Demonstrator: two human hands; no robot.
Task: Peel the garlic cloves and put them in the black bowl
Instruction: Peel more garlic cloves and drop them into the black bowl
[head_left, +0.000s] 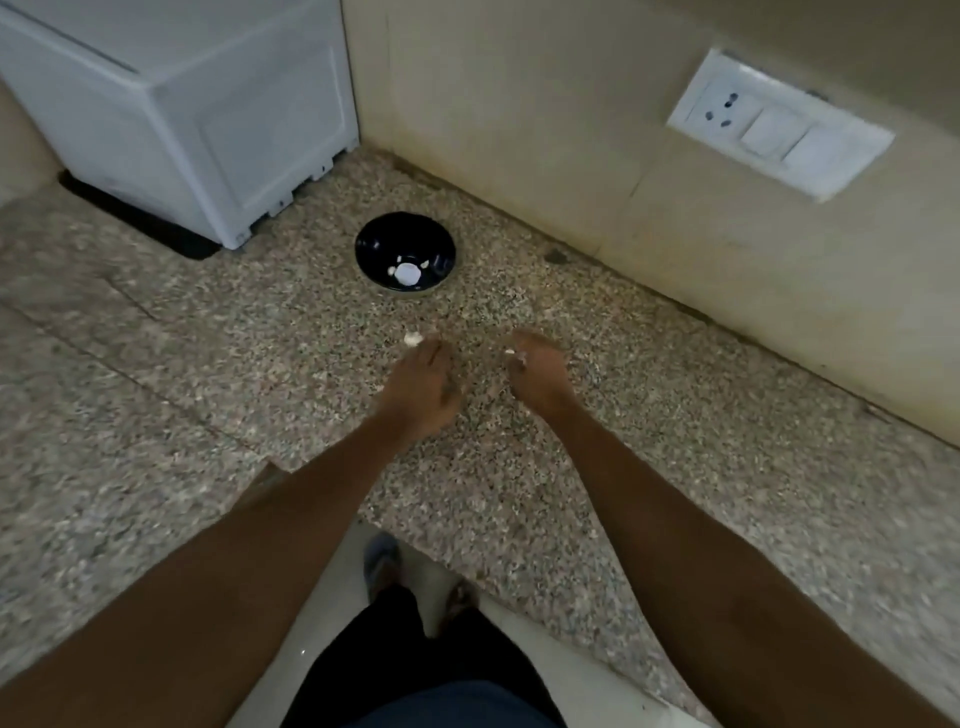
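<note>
Your round glossy black bowl (405, 255) sits on the speckled stone table (675, 415) just above the centre of the frame, near the corner where the beige wall (519, 104) meets the white boxy appliance (182, 104) at upper left. Inside it lie a few small white pieces, one large and rounded with smaller bits beside it; I judge these to be peeled garlic, so part of the job looks done, though blur keeps me from counting them.

Your left hand (426, 384) is below the bowl, fingers reaching toward a small whitish garlic clove (413, 339) lying at its fingertips; whether they touch or pinch it, I cannot tell. Your right hand (537, 371), just to the right and apart from the left, has its fingers curled around a small white scrap (514, 354), clove or skin, I cannot say which.

So at least one clove still seems to need peeling and dropping into the bowl, which stands well clear above both hands.

The clove by your left hand is too small and smeared to give its long axis or which way its tip points
</note>
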